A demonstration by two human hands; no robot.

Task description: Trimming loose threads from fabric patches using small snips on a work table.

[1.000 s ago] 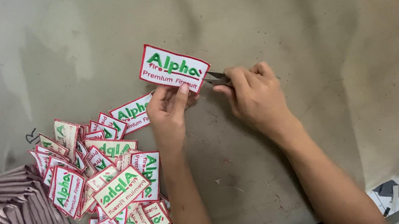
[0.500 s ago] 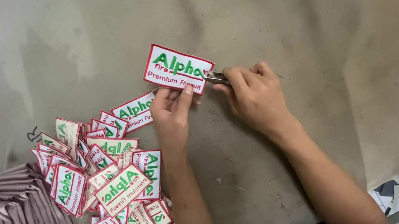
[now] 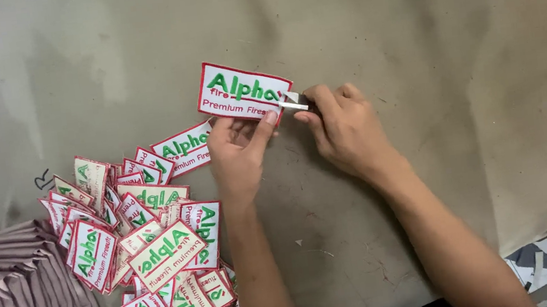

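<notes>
One white patch [image 3: 242, 93], red-bordered with green lettering, held above the counter [image 3: 458, 84]: my left hand [image 3: 240, 149] has its fingers clamped on the lower edge. My right hand [image 3: 345, 128] pinches small metal snips [image 3: 294, 103], blades at the patch's right end. Many like patches [image 3: 143, 247] heaped lower left, beside folded mauve fabric [image 3: 9, 300].

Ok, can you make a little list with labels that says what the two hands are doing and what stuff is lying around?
left hand: holds up a white patch with red border and green lettering
right hand: pinches small metal snips, blades at the patch's right edge
pile of patches: same kind, lying loose to the left
folded cloth: pinkish-brown stack, bottom left
table: grey-green, scuffed surface
</notes>
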